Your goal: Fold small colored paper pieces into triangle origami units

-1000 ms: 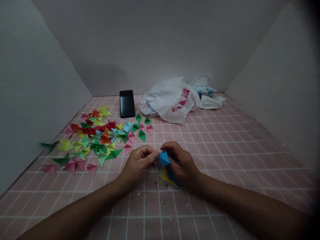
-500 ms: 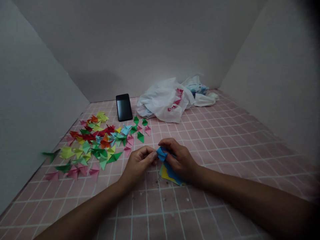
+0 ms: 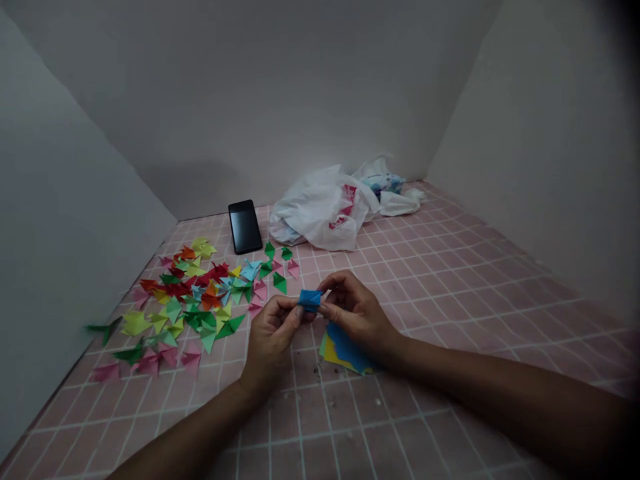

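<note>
1. A person's left hand closes its grip on a small blue folded-paper piece, the thumb pressed near its left edge.

2. The right hand meets the same blue piece at its right edge, thumb and fingertips pinching there, so that the paper is held between both hands above a pink tabletop marked with a white grid.

3. Below the right hand lies a small stack of flat paper sheets, a blue one uppermost, with yellow and pale green edges showing beneath; the hand partly covers it.

4. To the left of the hands spreads a crowd of small folded-paper pieces in red, orange, yellow, green, light blue and pink, many of them with pointed tips and some overlapping.

5. A few green diamond-shaped pieces sit at the right side of that group, near pink ones.

6. Behind the group, a black rectangular smartphone lies with its dark screen up.

7. Right of the phone, a crumpled white plastic bag with red print rests near the grey back wall, with a white-and-blue patterned bundle just beyond it.
</note>
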A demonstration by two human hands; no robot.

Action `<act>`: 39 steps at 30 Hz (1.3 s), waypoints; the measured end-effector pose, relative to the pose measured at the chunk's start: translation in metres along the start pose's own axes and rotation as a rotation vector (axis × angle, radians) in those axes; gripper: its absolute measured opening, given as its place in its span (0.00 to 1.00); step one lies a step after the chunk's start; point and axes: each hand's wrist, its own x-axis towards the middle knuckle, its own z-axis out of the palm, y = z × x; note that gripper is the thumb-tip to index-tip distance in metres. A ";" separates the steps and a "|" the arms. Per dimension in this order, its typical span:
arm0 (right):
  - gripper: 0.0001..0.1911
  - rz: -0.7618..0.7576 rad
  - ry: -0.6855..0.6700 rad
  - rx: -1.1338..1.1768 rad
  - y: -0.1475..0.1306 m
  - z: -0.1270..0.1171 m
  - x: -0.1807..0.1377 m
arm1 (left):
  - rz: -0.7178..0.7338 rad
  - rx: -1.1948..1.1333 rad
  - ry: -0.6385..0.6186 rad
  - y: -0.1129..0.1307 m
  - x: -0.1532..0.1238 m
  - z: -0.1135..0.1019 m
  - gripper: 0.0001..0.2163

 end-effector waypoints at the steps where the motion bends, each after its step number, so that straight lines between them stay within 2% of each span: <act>1: 0.13 -0.019 -0.003 -0.006 0.000 0.000 0.000 | 0.003 -0.010 -0.001 -0.001 0.000 0.000 0.09; 11: 0.11 -0.221 0.038 -0.083 0.003 0.001 -0.005 | 0.000 -0.094 -0.018 -0.004 -0.005 0.005 0.09; 17: 0.03 -0.180 -0.064 -0.081 -0.001 0.000 -0.005 | -0.047 -0.130 -0.080 -0.008 -0.007 0.004 0.09; 19: 0.03 -0.194 -0.077 -0.120 -0.004 -0.001 -0.004 | -0.044 -0.100 -0.103 -0.009 -0.006 0.002 0.08; 22: 0.05 -0.257 -0.069 -0.200 -0.006 -0.003 -0.002 | 0.003 -0.034 -0.100 -0.006 -0.004 0.001 0.10; 26: 0.05 -0.319 -0.097 -0.275 -0.005 -0.004 -0.001 | 0.133 0.067 -0.095 -0.001 -0.001 -0.002 0.16; 28: 0.05 -0.333 -0.114 -0.284 -0.004 -0.004 0.000 | 0.177 0.122 -0.105 0.000 0.000 -0.004 0.15; 31: 0.05 -0.367 -0.137 -0.300 -0.004 -0.004 -0.001 | 0.200 0.180 -0.104 0.000 0.000 -0.006 0.12; 36: 0.06 -0.435 -0.174 -0.332 -0.005 -0.003 -0.002 | 0.189 0.194 -0.125 -0.001 0.000 -0.007 0.14; 39: 0.05 -0.405 -0.179 -0.334 -0.006 -0.004 -0.003 | 0.200 0.206 -0.128 -0.002 0.000 -0.007 0.16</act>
